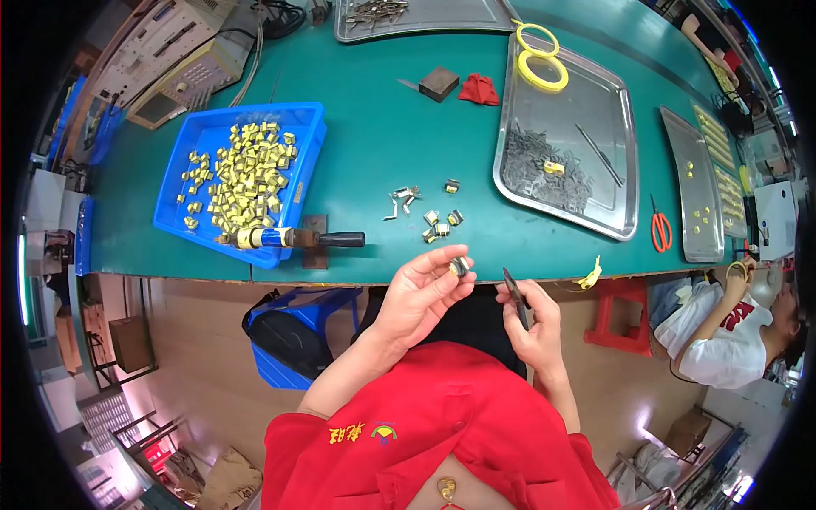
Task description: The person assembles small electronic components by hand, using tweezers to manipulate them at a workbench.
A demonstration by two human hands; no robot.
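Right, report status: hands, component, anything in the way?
Left hand pinching small component. Right hand holding dark pointed tool. Nothing visible between component and tool.

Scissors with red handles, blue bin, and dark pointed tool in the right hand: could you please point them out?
Scissors (658, 217): head view, where the handles meet.
Blue bin (308, 153): head view, its right wall.
Dark pointed tool (511, 284): head view, its upper shaft.

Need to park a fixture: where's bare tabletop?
Green tabletop between blue plastic bin and loose silver metal pieces; also between brown square block and small yellow and black components. Crowded around those pieces and components, ahead of the left hand.
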